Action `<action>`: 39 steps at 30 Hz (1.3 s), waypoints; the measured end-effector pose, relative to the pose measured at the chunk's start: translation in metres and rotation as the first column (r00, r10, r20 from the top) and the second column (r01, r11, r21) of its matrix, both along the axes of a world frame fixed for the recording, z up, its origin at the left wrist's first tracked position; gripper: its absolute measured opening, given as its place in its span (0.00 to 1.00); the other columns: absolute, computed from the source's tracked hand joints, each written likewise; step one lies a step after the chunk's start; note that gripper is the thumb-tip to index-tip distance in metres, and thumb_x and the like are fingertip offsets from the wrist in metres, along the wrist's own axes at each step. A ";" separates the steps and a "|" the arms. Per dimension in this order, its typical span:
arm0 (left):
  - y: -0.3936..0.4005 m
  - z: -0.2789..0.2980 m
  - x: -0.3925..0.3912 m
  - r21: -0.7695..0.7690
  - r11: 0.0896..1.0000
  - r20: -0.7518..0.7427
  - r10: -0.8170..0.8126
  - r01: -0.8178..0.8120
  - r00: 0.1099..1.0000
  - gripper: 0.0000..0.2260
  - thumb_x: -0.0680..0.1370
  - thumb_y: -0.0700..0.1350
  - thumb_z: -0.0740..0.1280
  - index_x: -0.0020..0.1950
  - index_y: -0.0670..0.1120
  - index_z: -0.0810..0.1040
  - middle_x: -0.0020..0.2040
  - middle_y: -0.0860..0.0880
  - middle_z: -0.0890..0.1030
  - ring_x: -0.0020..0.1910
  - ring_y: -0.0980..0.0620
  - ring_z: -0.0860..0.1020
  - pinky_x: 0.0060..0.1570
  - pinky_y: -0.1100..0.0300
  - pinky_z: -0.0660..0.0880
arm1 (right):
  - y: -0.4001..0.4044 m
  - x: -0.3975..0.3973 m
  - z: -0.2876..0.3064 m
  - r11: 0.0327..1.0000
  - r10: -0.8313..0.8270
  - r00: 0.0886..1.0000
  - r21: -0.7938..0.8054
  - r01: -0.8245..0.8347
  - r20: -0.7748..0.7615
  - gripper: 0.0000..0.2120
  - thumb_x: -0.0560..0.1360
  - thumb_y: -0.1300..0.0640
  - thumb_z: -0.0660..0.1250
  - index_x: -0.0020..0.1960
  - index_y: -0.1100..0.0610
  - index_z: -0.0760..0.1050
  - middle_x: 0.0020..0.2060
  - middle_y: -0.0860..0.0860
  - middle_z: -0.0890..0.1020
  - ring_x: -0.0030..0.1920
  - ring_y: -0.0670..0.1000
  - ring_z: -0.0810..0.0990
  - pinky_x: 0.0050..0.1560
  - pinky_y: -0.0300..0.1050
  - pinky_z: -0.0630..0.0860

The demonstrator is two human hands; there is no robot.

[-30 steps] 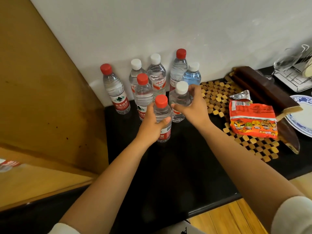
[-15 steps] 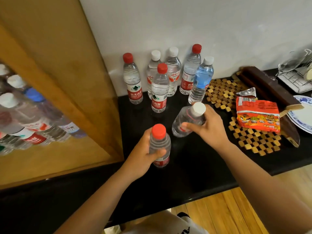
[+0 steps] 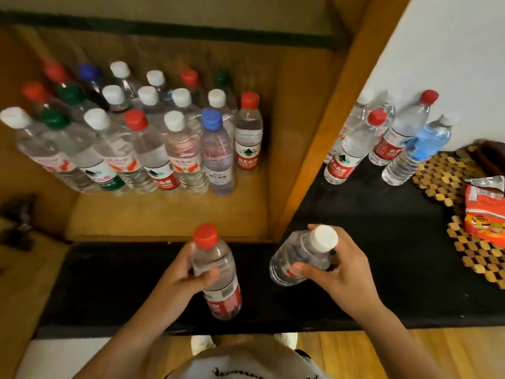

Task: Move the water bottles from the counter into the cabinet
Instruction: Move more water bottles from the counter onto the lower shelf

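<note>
My left hand (image 3: 182,274) grips a red-capped water bottle (image 3: 216,272), held upright above the black counter (image 3: 382,242). A white-capped bottle (image 3: 303,255) lies tilted in my right hand (image 3: 338,272), cap up and to the right. Both are held in front of the open wooden cabinet (image 3: 164,214), whose shelf carries several bottles (image 3: 175,143) with red, white, blue and green caps. Several more bottles (image 3: 352,149) stand on the counter against the white wall, right of the cabinet's side panel.
The cabinet's wooden side panel (image 3: 314,149) divides shelf from counter. A wooden lattice mat (image 3: 442,181) with a red snack packet (image 3: 483,214) lies at the right. A strip of bare shelf (image 3: 164,214) runs in front of the stored bottles. Wood floor shows below.
Both hands have carried their bottles left and toward me, away from the wall group. My view has swung left, bringing the cabinet interior fully into sight.
</note>
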State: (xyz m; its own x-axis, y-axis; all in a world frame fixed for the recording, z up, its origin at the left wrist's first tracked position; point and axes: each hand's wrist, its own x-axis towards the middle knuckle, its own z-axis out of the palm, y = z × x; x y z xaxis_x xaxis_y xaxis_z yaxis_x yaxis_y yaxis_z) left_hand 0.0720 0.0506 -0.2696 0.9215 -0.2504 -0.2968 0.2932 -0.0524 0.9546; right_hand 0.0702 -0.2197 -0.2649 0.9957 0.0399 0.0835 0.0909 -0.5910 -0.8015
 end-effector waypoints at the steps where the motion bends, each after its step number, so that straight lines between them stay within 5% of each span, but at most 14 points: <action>1: 0.015 0.001 0.001 0.001 0.999 0.024 0.050 -0.050 0.998 0.18 0.69 0.43 0.68 0.59 0.49 0.72 0.50 0.56 0.83 0.52 0.58 0.80 0.48 0.69 0.76 | 0.016 0.002 0.002 1.000 0.023 1.000 0.001 -0.023 0.010 0.26 0.61 0.35 0.69 0.56 0.35 0.66 0.53 0.36 0.74 0.57 0.37 0.73 0.48 0.32 0.74; 5: 0.063 0.009 0.014 0.011 0.972 0.141 0.230 -0.234 0.963 0.17 0.73 0.30 0.62 0.55 0.50 0.72 0.47 0.53 0.82 0.45 0.65 0.80 0.44 0.72 0.76 | 0.075 0.017 0.015 1.000 0.001 0.994 0.001 -0.002 0.110 0.24 0.63 0.35 0.70 0.56 0.35 0.66 0.52 0.36 0.73 0.55 0.38 0.73 0.50 0.27 0.72; 12: 0.111 0.019 0.053 -0.034 0.959 0.306 0.277 -0.280 0.911 0.20 0.69 0.40 0.66 0.61 0.50 0.70 0.53 0.55 0.79 0.51 0.65 0.78 0.49 0.73 0.75 | 0.127 0.081 0.030 0.965 -0.178 0.949 -0.144 0.221 0.261 0.30 0.67 0.43 0.71 0.63 0.58 0.69 0.58 0.54 0.72 0.55 0.47 0.70 0.53 0.40 0.68; 18: 0.126 0.009 0.079 -0.021 0.951 0.312 0.299 -0.309 0.902 0.27 0.66 0.46 0.75 0.62 0.53 0.69 0.55 0.55 0.79 0.57 0.57 0.77 0.59 0.58 0.72 | 0.130 0.146 0.018 0.943 -0.332 0.938 0.040 0.330 0.096 0.26 0.70 0.55 0.71 0.65 0.58 0.68 0.62 0.54 0.71 0.63 0.52 0.71 0.64 0.46 0.67; 21: 0.127 0.002 0.079 -0.033 0.946 0.285 0.319 -0.323 0.904 0.25 0.64 0.50 0.72 0.59 0.57 0.70 0.53 0.58 0.81 0.55 0.59 0.78 0.57 0.59 0.73 | 0.129 0.163 0.009 0.925 -0.352 0.935 0.165 0.341 0.039 0.25 0.71 0.58 0.70 0.66 0.56 0.66 0.63 0.53 0.73 0.64 0.54 0.71 0.66 0.57 0.69; 25: 0.126 -0.005 0.073 -0.034 0.932 0.271 0.356 -0.361 0.894 0.23 0.66 0.43 0.71 0.58 0.56 0.71 0.50 0.62 0.81 0.52 0.62 0.79 0.52 0.65 0.77 | 0.129 0.169 -0.003 0.915 -0.343 0.939 0.235 0.327 0.030 0.27 0.73 0.57 0.68 0.69 0.56 0.63 0.66 0.53 0.72 0.66 0.53 0.70 0.67 0.58 0.68; 28: 0.122 -0.001 0.066 -0.050 0.922 0.281 0.382 -0.384 0.880 0.22 0.68 0.42 0.67 0.62 0.48 0.71 0.53 0.54 0.81 0.54 0.57 0.79 0.53 0.65 0.77 | 0.126 0.174 -0.007 0.906 -0.316 0.949 0.300 0.298 0.014 0.29 0.75 0.57 0.66 0.72 0.55 0.59 0.68 0.53 0.70 0.68 0.52 0.68 0.68 0.58 0.67; 34: 0.110 0.034 0.041 0.011 0.906 0.361 0.392 -0.424 0.846 0.20 0.68 0.42 0.67 0.59 0.53 0.72 0.52 0.58 0.82 0.54 0.58 0.79 0.52 0.68 0.76 | 0.127 0.177 -0.013 0.919 -0.209 0.978 0.343 0.195 0.004 0.32 0.76 0.55 0.64 0.75 0.50 0.52 0.72 0.51 0.64 0.71 0.51 0.64 0.69 0.50 0.63; 39: 0.101 0.085 0.016 -0.053 0.878 0.451 0.447 -0.476 0.773 0.22 0.69 0.39 0.64 0.63 0.39 0.70 0.51 0.53 0.82 0.53 0.55 0.79 0.54 0.63 0.76 | 0.127 0.183 -0.012 0.935 -0.307 0.951 0.192 0.297 0.024 0.28 0.77 0.52 0.61 0.74 0.47 0.54 0.70 0.53 0.66 0.69 0.55 0.66 0.61 0.49 0.65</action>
